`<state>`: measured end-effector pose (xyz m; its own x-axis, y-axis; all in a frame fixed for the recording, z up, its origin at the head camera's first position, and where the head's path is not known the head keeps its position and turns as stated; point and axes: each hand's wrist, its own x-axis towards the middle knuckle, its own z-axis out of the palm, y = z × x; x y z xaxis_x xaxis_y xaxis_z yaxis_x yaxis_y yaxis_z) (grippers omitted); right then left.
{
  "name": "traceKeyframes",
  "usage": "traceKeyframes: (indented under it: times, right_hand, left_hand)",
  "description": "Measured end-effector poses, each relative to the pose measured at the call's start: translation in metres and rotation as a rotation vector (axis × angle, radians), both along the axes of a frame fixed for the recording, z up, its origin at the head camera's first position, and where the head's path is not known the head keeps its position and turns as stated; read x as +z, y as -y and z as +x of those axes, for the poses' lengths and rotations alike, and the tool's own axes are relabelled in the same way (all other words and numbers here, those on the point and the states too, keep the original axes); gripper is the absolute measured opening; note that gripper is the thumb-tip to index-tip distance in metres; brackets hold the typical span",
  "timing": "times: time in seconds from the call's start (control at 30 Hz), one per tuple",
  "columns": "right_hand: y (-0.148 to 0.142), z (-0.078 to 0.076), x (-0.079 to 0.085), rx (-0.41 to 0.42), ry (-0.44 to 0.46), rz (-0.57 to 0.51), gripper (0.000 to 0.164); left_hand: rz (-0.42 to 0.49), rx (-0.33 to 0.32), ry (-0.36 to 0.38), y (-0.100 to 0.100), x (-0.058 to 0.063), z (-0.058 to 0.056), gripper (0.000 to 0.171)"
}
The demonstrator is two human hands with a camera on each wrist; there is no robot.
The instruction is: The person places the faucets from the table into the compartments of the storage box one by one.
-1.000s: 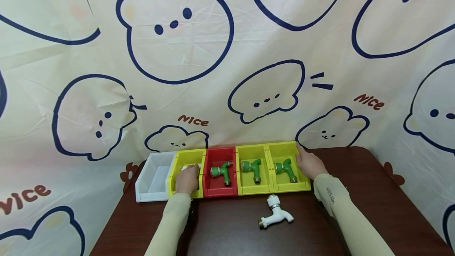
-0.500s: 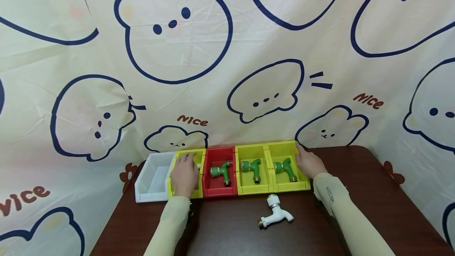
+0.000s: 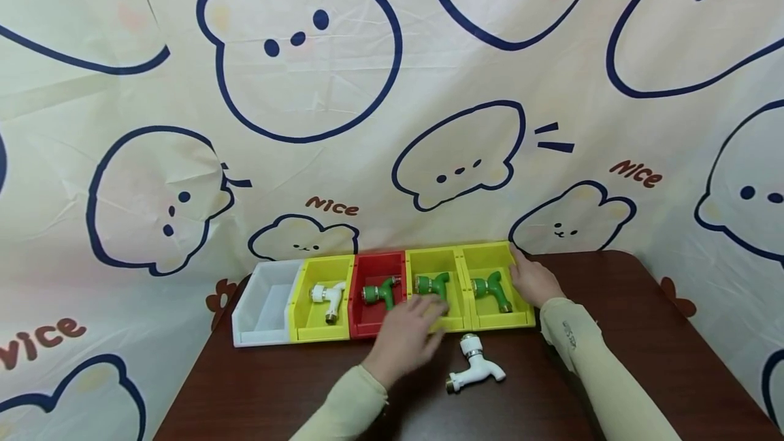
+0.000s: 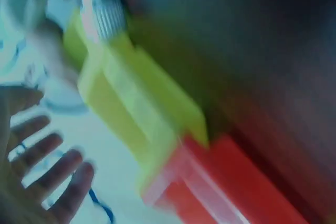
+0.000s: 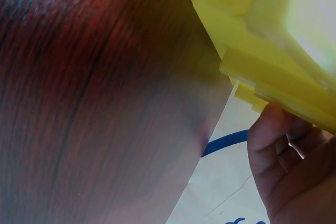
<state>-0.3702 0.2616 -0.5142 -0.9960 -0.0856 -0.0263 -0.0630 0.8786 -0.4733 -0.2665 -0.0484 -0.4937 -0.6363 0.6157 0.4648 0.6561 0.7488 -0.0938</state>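
Observation:
My left hand [image 3: 407, 337] hovers over the table before the red bin [image 3: 361, 327], its fingers spread and holding nothing. In the left wrist view that hand [image 4: 39, 171] is blurred, fingers apart. Right of it, a white faucet [image 3: 476, 369] lies on the table. Another white faucet [image 3: 331, 299] lies in the left yellow bin [image 3: 304, 333]. Green faucets lie in the red bin, the middle yellow bin [image 3: 422, 327] and the right yellow bin [image 3: 490, 322]. My right hand [image 3: 536, 283] grips the right yellow bin's outer side wall; the right wrist view shows curled fingers [image 5: 265, 129] against its rim.
A white bin [image 3: 263, 341] with nothing in it ends the row at the left. The bins stand side by side at the back of the dark wooden table [image 3: 257, 393]. A patterned cloth [image 3: 453, 80] hangs right behind them.
My left hand has come out of the left yellow bin, leaving the white faucet lying there, and has moved right toward the other white faucet. My right hand stays on the bin.

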Motion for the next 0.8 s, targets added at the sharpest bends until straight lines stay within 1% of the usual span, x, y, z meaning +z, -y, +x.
traceKeyframes:
  times: [0.03, 0.13, 0.17, 0.23, 0.33, 0.4, 0.57, 0.7, 0.8]
  right_hand:
    - [0.0, 0.0, 0.0, -0.003, 0.003, 0.003, 0.061]
    - [0.0, 0.0, 0.0, -0.011, 0.012, 0.004, 0.061]
    - [0.0, 0.0, 0.0, -0.011, 0.014, 0.001, 0.061]
    - [0.0, 0.0, 0.0, -0.01, 0.013, 0.002, 0.061]
    - [0.0, 0.0, 0.0, -0.011, 0.008, -0.003, 0.061]
    - [0.0, 0.0, 0.0, -0.01, 0.002, 0.0, 0.061]
    - [0.0, 0.0, 0.0, -0.006, -0.011, 0.001, 0.061]
    - [0.0, 0.0, 0.0, -0.002, -0.018, -0.008, 0.061]
    - [-0.001, 0.0, -0.001, -0.003, -0.019, -0.009, 0.061]
  left_hand:
    - [-0.041, -0.04, 0.026, -0.007, -0.002, 0.005, 0.046]
    - [-0.124, -0.149, 0.101, -0.023, -0.009, 0.017, 0.048]
    - [-0.144, -0.178, 0.121, -0.027, -0.011, 0.02, 0.048]
    - [-0.191, -0.212, 0.151, -0.033, -0.014, 0.024, 0.049]
    - [-0.252, -0.226, 0.18, -0.04, -0.017, 0.027, 0.049]
    - [-0.279, -0.215, 0.206, -0.043, -0.02, 0.028, 0.05]
    - [-0.268, -0.206, 0.269, -0.047, -0.029, 0.031, 0.051]
    - [-0.279, -0.23, 0.257, -0.051, -0.034, 0.032, 0.049]
    - [-0.29, -0.243, 0.234, -0.052, -0.036, 0.033, 0.048]
